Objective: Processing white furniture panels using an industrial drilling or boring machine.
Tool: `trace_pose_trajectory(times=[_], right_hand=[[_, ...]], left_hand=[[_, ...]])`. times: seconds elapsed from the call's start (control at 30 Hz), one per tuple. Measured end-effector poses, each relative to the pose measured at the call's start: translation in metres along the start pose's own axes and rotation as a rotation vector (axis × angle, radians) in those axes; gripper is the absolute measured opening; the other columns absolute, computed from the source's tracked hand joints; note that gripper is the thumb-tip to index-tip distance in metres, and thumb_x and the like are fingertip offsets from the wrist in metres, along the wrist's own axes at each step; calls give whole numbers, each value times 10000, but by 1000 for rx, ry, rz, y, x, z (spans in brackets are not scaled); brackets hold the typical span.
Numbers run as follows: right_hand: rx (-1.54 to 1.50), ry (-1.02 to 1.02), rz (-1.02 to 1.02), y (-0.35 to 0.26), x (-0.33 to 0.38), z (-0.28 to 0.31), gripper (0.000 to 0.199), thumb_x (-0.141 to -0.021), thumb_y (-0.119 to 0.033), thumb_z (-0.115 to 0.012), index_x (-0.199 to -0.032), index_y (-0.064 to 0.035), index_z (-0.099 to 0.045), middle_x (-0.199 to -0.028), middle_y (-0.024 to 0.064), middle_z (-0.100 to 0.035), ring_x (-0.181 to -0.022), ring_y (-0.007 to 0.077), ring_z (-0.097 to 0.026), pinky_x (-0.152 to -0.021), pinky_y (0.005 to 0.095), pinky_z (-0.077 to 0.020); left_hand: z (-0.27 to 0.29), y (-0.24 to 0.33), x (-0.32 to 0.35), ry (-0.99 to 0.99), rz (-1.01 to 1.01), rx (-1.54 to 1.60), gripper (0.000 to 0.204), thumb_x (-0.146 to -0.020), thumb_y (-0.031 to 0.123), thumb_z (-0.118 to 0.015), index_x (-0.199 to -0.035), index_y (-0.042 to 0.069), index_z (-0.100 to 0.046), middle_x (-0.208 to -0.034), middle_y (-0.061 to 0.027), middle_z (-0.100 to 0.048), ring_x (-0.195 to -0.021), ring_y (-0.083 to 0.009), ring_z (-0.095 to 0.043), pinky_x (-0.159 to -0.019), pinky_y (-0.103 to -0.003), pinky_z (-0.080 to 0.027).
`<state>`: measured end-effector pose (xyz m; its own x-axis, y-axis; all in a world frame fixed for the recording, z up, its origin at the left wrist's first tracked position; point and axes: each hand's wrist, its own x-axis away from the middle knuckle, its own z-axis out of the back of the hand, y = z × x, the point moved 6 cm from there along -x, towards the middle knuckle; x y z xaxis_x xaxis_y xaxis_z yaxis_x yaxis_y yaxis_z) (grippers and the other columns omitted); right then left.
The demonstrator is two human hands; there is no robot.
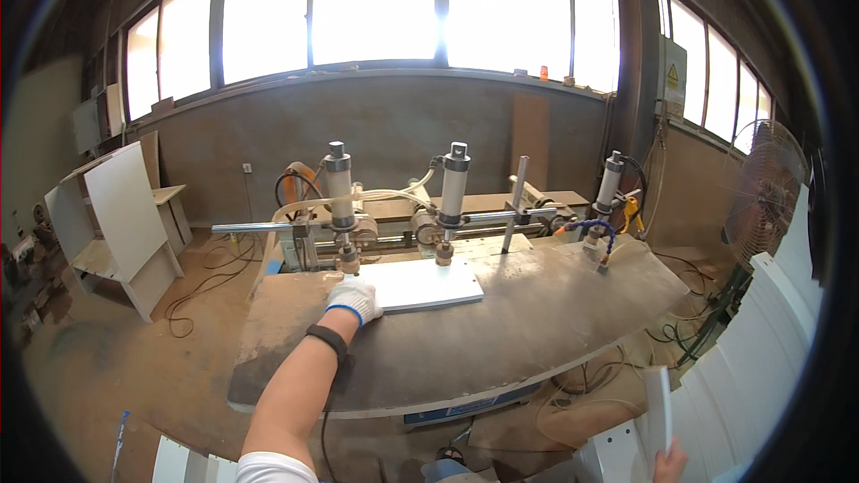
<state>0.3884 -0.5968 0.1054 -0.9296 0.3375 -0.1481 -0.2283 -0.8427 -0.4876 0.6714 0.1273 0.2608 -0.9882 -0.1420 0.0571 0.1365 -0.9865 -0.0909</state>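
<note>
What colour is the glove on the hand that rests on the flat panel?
White, with a blue cuff. The glove shows best in the head view, at the corner of the white panel.

three upright pneumatic cylinders (454,183), one white panel (420,284) on the machine table (537,322), one pedestal fan (761,201), two hands (354,299)

L hand (354,298), in a white glove w/ blue cuff, lies flat on the left end of a white panel (419,284) on the dusty machine table (501,331). Panel sits under 2 of the 3 upright clamp cylinders (454,186). R hand (669,462) (bare, low at frame edge) grips a narrow white board (658,407) stood on end. Fan (762,192) at right; white cabinet parts (125,215) at left.
</note>
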Motion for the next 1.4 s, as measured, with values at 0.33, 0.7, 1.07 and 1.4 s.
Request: trace_pose_trajectory(times=[0.33, 0.7, 1.07, 1.4], right_hand=[[-257, 148, 1136, -428, -133, -16, 424, -781, 46, -604, -1172, -115, -627, -1127, 149, -669, -1024, 340, -642, -874, 408, -518], [43, -344, 1355, -572, -177, -206, 429, -870, -194, -674, -1290, -177, -592, -1332, 170, -539, -1211, 335, -524, -1049, 397, -412], [203, -310, 1226, -610, -162, -225, 581, -837, -33, -613, -1395, -123, -476, -1444, 143, -450, -1374, 328, -366, -1141, 413, -289], [245, -1, 898, -413, -164, -51, 539, -867, -127, -630, -1373, -37, -468, -1399, 179, -481, -1313, 349, -429, -1107, 405, -313]], left_hand=[[9, 15, 79, 39, -65, 117, 515, -776, 546, -628, -996, 84, -685, -1015, -190, -684, -987, -333, -656, -849, -432, -526], [-89, -124, 450, 722, 193, -77, 310, -684, 61, -625, -993, 52, -641, -677, -94, -482, -665, -287, -504, -556, -433, -374], [-409, -217, 616, 93, 1297, 174, 311, -781, 28, -569, -1064, 146, -623, -943, -187, -561, -919, -379, -553, -758, -484, -484], [-565, -293, 628, 84, 1504, 21, 500, -888, 335, -561, -1253, -7, -540, -1187, -190, -584, -1116, -347, -540, -960, -476, -424]])
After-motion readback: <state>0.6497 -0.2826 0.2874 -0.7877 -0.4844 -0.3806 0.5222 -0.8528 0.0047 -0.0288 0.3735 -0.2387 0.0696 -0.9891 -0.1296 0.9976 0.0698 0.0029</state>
